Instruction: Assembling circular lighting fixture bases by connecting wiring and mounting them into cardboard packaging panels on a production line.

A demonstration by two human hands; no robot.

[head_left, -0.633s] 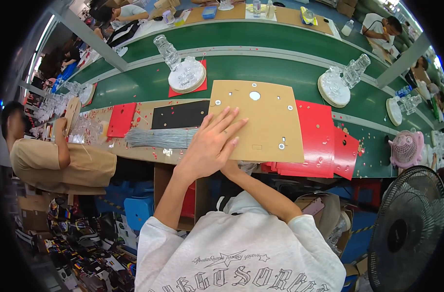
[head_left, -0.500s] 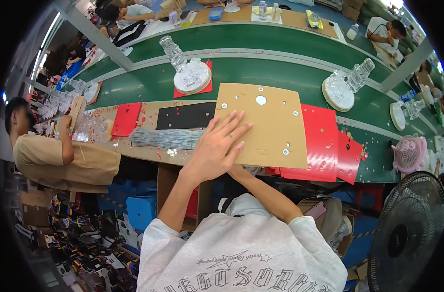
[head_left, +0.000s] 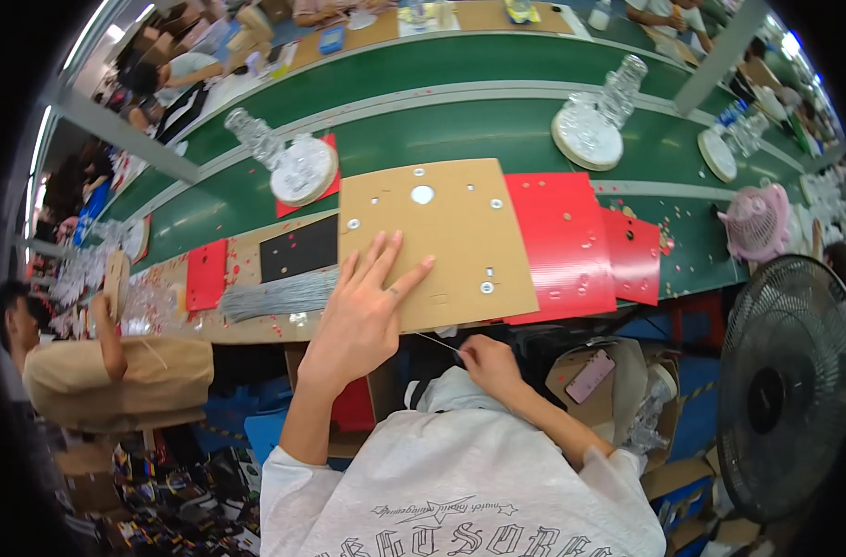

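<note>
We see the tan board at the centre of the frame, partway along, we judge: four pale round fittings already sit on its face. Our left hand lies on its lower left, fingers spread wide. Below its lower edge, our right hand pinches a thin strand — too fine for us to tell whether it joins the board. That strand is not yet secured, it seems; the wire bundle lies centre left, plenty unused.
</note>
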